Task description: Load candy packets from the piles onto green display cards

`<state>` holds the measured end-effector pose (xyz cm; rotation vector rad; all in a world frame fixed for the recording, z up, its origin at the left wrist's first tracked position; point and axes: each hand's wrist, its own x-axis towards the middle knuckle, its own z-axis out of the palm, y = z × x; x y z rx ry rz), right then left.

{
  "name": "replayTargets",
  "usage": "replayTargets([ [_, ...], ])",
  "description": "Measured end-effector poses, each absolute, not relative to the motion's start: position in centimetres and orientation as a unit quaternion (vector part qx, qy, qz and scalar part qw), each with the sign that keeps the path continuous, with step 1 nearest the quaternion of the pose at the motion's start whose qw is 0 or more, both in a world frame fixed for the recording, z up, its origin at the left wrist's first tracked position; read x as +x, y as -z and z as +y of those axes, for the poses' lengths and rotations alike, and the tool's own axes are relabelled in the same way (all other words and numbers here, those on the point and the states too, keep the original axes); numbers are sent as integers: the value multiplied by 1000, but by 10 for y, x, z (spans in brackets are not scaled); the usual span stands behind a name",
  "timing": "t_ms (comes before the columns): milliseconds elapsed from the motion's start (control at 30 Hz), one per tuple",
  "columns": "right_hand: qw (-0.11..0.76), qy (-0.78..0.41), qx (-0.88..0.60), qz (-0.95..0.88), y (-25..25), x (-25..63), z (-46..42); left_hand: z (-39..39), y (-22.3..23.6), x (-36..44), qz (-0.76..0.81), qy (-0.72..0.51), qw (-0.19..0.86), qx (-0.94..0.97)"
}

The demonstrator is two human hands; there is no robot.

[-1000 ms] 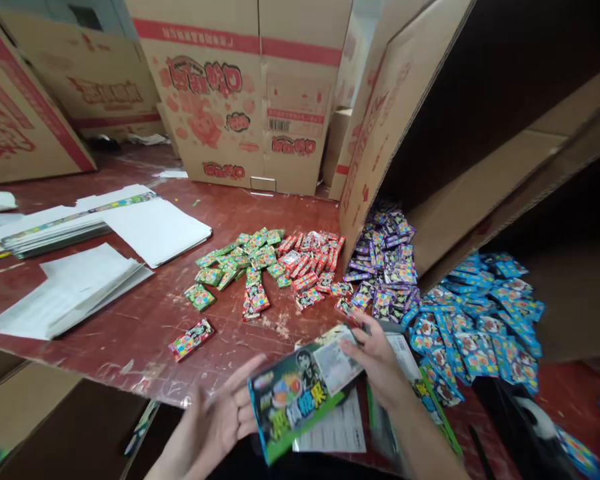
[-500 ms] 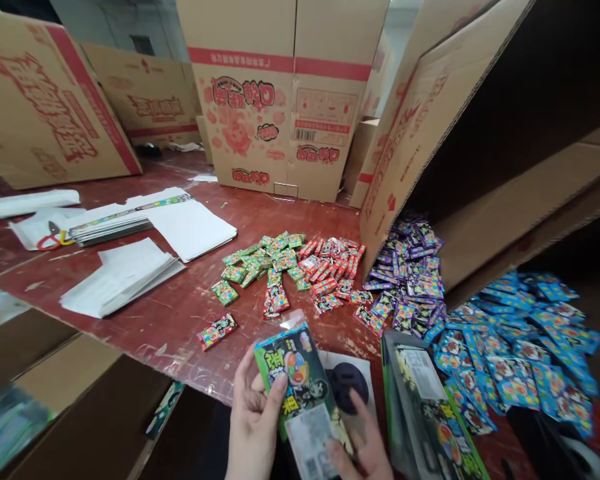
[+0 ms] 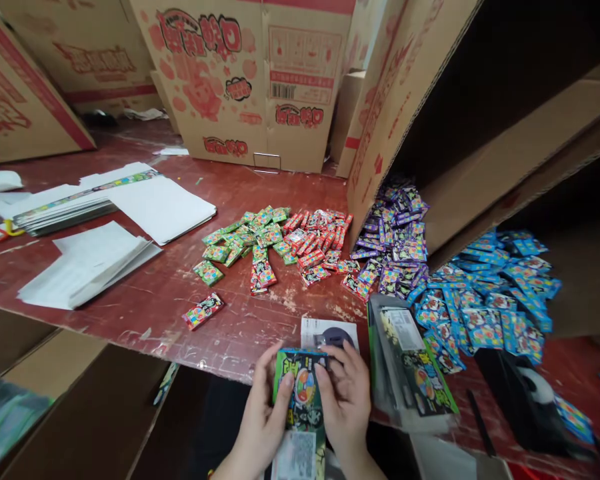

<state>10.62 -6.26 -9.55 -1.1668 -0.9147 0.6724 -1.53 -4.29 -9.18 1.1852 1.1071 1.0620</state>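
**Red desk [image 3: 145,310], with a black-and-green candy pack [image 3: 300,393] held between left hand [image 3: 260,420] and right hand [image 3: 347,410]**

The desk spans the view, its surface scuffed. On its right side leans a large open carton [image 3: 405,100], tilted, its inside dark. A red-printed carton [image 3: 230,80] stands upright at the back, and another carton [image 3: 20,100] leans at the far left.

Blue packets [image 3: 485,307] form a broad heap on the right, meeting the purple packets [image 3: 395,247] that lie at the open carton's mouth. Further left come smaller heaps of red packets [image 3: 315,240] and green packets [image 3: 245,233], touching each other. White sheets [image 3: 163,210] lie in stacks on the left. A stack of black-and-green packs [image 3: 405,360] sits just right of the right hand, and beyond it rests a black tape dispenser [image 3: 505,380].

The candy pack is at the desk's near edge, printed face up. The left hand's grip is clamped on its left side, thumb across the front; the right hand's grip is clamped on the opposite side, thumb also on the face. Just behind the hands, a printed sheet [image 3: 313,327] is partly covered.

Scissors [image 3: 0,230] with red and yellow handles lie at the far left. One single red packet [image 3: 203,311] rests apart from the heaps.
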Motion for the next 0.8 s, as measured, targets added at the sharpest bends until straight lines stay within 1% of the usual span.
replayTargets([
  [133,654,-309,-542,-427,99,112,-58,-27,92,-9,452,-465,576,497],
  [267,674,-300,-535,-411,104,119,-55,-11,92,-1,413,-479,599,491],
  [333,682,-313,-527,-400,103,120,-55,-9,89,-1,411,-475,609,484],
  [500,660,-406,-517,-365,89,125,-53,-9,76,-6,421,-432,636,482],
  [633,627,-488,-521,-313,72,136,-43,-8,65,-4,432,-414,674,434],
  [800,570,-561,-518,-304,69,153,-29,-1,62,-1,447,-404,660,449],
])
